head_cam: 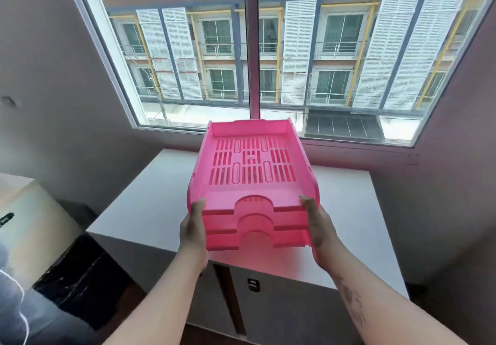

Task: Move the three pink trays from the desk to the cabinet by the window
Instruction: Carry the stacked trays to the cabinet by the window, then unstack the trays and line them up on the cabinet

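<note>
Three pink slotted trays (252,167) are stacked one inside another and held in the air above the white-topped cabinet (150,205) under the window. My left hand (193,230) grips the stack's near left corner, thumb on the top rim. My right hand (318,224) grips the near right corner the same way. The stack tilts slightly, its far end pointing to the window. Whether it touches the cabinet top I cannot tell; its underside is hidden.
A large window (268,57) fills the wall behind the cabinet. The cabinet has grey doors with a small dark handle (253,284). A black stone-like surface (80,277) and a beige object (29,226) stand to the left. Purple-grey walls close in on both sides.
</note>
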A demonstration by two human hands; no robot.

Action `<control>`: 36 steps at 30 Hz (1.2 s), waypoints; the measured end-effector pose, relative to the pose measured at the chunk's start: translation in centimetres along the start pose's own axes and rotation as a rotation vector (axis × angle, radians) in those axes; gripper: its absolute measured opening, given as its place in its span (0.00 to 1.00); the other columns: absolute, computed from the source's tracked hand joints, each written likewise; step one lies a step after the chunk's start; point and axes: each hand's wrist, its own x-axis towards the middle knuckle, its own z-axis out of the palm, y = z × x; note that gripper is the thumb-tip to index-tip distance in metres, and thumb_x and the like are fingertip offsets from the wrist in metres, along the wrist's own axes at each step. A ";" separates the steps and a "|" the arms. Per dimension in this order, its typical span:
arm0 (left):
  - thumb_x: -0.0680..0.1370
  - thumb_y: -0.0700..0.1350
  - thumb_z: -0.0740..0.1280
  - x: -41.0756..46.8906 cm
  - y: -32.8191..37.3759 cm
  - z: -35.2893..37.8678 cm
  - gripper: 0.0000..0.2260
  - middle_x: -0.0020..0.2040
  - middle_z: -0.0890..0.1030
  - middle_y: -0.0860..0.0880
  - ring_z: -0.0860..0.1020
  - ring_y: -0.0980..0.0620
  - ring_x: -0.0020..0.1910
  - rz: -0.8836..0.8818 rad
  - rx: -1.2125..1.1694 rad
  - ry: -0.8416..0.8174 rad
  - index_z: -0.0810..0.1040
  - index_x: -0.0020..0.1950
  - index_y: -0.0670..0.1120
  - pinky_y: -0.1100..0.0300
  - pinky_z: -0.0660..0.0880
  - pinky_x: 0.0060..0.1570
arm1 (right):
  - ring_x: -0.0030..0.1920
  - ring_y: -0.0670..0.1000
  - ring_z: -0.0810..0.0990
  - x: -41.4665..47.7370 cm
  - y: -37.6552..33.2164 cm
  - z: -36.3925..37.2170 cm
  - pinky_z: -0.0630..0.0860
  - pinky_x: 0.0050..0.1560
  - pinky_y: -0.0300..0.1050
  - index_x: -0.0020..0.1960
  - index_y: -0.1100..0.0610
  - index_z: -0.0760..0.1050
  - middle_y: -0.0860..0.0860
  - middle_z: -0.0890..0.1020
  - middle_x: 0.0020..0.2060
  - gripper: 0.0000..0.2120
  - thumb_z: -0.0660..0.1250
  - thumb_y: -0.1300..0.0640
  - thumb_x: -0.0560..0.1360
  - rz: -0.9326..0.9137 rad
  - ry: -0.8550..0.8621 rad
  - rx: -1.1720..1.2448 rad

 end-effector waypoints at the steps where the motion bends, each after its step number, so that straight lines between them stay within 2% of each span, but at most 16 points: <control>1: 0.75 0.63 0.61 0.4 -0.2 0.0 0.24 0.53 0.85 0.42 0.83 0.40 0.52 -0.008 0.001 -0.003 0.79 0.62 0.50 0.44 0.81 0.49 | 0.51 0.62 0.85 0.3 0.3 0.2 0.79 0.55 0.66 0.62 0.47 0.76 0.56 0.87 0.50 0.30 0.65 0.30 0.67 0.010 0.023 -0.013; 5: 0.68 0.69 0.64 2.1 -1.8 -0.5 0.31 0.60 0.83 0.45 0.79 0.40 0.61 -0.047 0.045 0.002 0.77 0.66 0.53 0.37 0.75 0.62 | 0.60 0.61 0.80 1.0 1.5 0.2 0.72 0.64 0.67 0.66 0.46 0.75 0.54 0.84 0.56 0.37 0.65 0.28 0.63 0.020 0.065 -0.046; 8: 0.68 0.72 0.63 2.4 -2.4 -0.8 0.33 0.63 0.82 0.48 0.77 0.42 0.65 -0.019 0.116 -0.067 0.76 0.68 0.57 0.38 0.73 0.65 | 0.59 0.57 0.79 0.3 0.8 0.2 0.72 0.64 0.61 0.66 0.48 0.74 0.53 0.83 0.56 0.38 0.63 0.29 0.62 0.004 0.077 -0.102; 11: 0.73 0.65 0.61 1.0 0.3 -0.4 0.22 0.54 0.84 0.48 0.82 0.47 0.53 0.117 0.220 -0.082 0.77 0.60 0.56 0.49 0.80 0.49 | 0.57 0.56 0.83 0.9 -1.2 -0.4 0.78 0.57 0.58 0.65 0.46 0.75 0.53 0.84 0.57 0.35 0.65 0.28 0.64 -0.081 0.060 -0.165; 13: 0.73 0.62 0.61 0.8 2.3 -0.3 0.14 0.50 0.83 0.48 0.82 0.49 0.49 0.196 0.273 -0.053 0.76 0.53 0.58 0.54 0.78 0.41 | 0.64 0.58 0.79 1.8 -3.3 -0.9 0.77 0.61 0.60 0.72 0.51 0.70 0.55 0.79 0.66 0.43 0.68 0.27 0.65 -0.113 0.103 -0.157; 15: 0.77 0.58 0.62 1.0 4.2 0.0 0.05 0.48 0.82 0.51 0.81 0.50 0.47 0.245 0.297 -0.016 0.74 0.48 0.59 0.56 0.77 0.39 | 0.69 0.57 0.74 2.2 -6.3 -0.8 0.73 0.61 0.52 0.77 0.55 0.63 0.55 0.72 0.72 0.39 0.68 0.37 0.72 -0.131 0.092 -0.199; 17: 0.81 0.52 0.62 1.5 5.7 0.5 0.07 0.45 0.80 0.53 0.80 0.52 0.44 0.279 0.351 0.005 0.73 0.44 0.59 0.55 0.78 0.38 | 0.66 0.54 0.74 2.8 -8.5 -0.5 0.70 0.56 0.47 0.78 0.58 0.61 0.55 0.71 0.72 0.31 0.65 0.50 0.78 -0.123 0.089 -0.261; 19: 0.82 0.48 0.61 2.1 6.5 1.2 0.11 0.42 0.81 0.52 0.80 0.50 0.41 0.299 0.461 0.035 0.74 0.41 0.57 0.54 0.78 0.38 | 0.62 0.53 0.75 3.7 -9.4 -0.3 0.71 0.55 0.47 0.77 0.60 0.62 0.56 0.73 0.71 0.28 0.63 0.52 0.79 -0.096 0.112 -0.307; 21: 0.82 0.44 0.59 2.7 6.5 1.8 0.13 0.40 0.82 0.51 0.82 0.47 0.41 0.324 0.556 0.090 0.77 0.40 0.54 0.53 0.79 0.38 | 0.61 0.58 0.79 4.1 -9.6 0.1 0.77 0.58 0.53 0.70 0.61 0.72 0.57 0.78 0.66 0.21 0.62 0.53 0.80 -0.103 0.120 -0.350; 23: 0.81 0.41 0.56 3.0 6.4 2.0 0.14 0.39 0.82 0.49 0.81 0.46 0.38 0.353 0.602 0.165 0.81 0.45 0.47 0.57 0.77 0.34 | 0.50 0.62 0.85 4.5 -9.3 0.6 0.82 0.51 0.59 0.51 0.60 0.82 0.59 0.86 0.49 0.12 0.61 0.57 0.77 -0.111 0.138 -0.382; 24: 0.81 0.41 0.56 3.2 6.5 2.0 0.14 0.38 0.82 0.49 0.80 0.48 0.36 0.367 0.609 0.189 0.81 0.48 0.43 0.61 0.75 0.31 | 0.43 0.60 0.86 4.6 -9.4 0.9 0.83 0.46 0.58 0.44 0.58 0.82 0.58 0.86 0.43 0.12 0.60 0.58 0.75 -0.116 0.174 -0.395; 26: 0.81 0.40 0.55 3.3 7.1 1.3 0.15 0.37 0.82 0.49 0.78 0.51 0.33 0.391 0.606 0.198 0.82 0.50 0.40 0.64 0.71 0.28 | 0.36 0.54 0.83 4.2 -9.9 2.0 0.81 0.40 0.49 0.40 0.58 0.81 0.58 0.85 0.38 0.11 0.61 0.58 0.74 -0.139 0.249 -0.405; 29: 0.80 0.41 0.57 3.9 8.6 -1.1 0.14 0.40 0.84 0.47 0.80 0.49 0.36 0.435 0.555 0.215 0.83 0.51 0.43 0.62 0.74 0.31 | 0.42 0.54 0.84 3.4 -10.5 4.4 0.83 0.48 0.53 0.46 0.56 0.83 0.53 0.86 0.41 0.07 0.66 0.55 0.75 -0.183 0.310 -0.378; 32: 0.81 0.42 0.60 5.3 9.9 -5.1 0.11 0.39 0.83 0.53 0.80 0.49 0.39 0.460 0.498 0.266 0.81 0.50 0.53 0.56 0.78 0.38 | 0.48 0.59 0.85 3.4 -10.4 8.5 0.81 0.55 0.58 0.52 0.61 0.82 0.57 0.86 0.49 0.09 0.70 0.58 0.75 -0.205 0.292 -0.297; 34: 0.81 0.43 0.61 6.8 11.1 -8.0 0.10 0.40 0.83 0.51 0.81 0.48 0.40 0.465 0.483 0.290 0.81 0.48 0.54 0.52 0.79 0.40 | 0.52 0.56 0.84 3.8 -9.9 11.9 0.79 0.60 0.54 0.58 0.62 0.81 0.55 0.86 0.53 0.13 0.71 0.60 0.74 -0.214 0.253 -0.290; 36: 0.81 0.42 0.61 8.6 12.4 -11.1 0.10 0.41 0.83 0.50 0.81 0.50 0.38 0.475 0.478 0.310 0.82 0.52 0.51 0.57 0.77 0.37 | 0.50 0.52 0.84 4.0 -9.0 15.5 0.80 0.57 0.46 0.61 0.61 0.80 0.54 0.86 0.54 0.15 0.71 0.61 0.75 -0.219 0.216 -0.309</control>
